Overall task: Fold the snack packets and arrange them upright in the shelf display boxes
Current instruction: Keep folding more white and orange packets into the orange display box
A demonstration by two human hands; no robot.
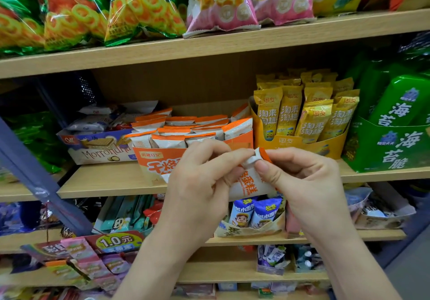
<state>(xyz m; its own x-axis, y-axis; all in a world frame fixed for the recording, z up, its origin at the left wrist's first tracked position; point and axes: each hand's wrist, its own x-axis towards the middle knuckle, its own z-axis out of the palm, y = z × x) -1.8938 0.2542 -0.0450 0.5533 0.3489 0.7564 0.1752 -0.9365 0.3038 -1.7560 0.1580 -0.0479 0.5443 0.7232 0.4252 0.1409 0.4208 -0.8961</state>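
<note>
Both hands hold one white-and-orange snack packet in front of the middle shelf. My left hand grips its left side. My right hand pinches its top edge, which is rolled over into a small fold. Just behind stands the orange display box, with several matching packets upright inside it. To its right, a yellow display box holds several upright yellow packets.
A Morrondna wafer box sits left of the orange box, a green seaweed box at far right. Big snack bags fill the top shelf. Lower shelves hold more boxed packets. A blue strap crosses the left side.
</note>
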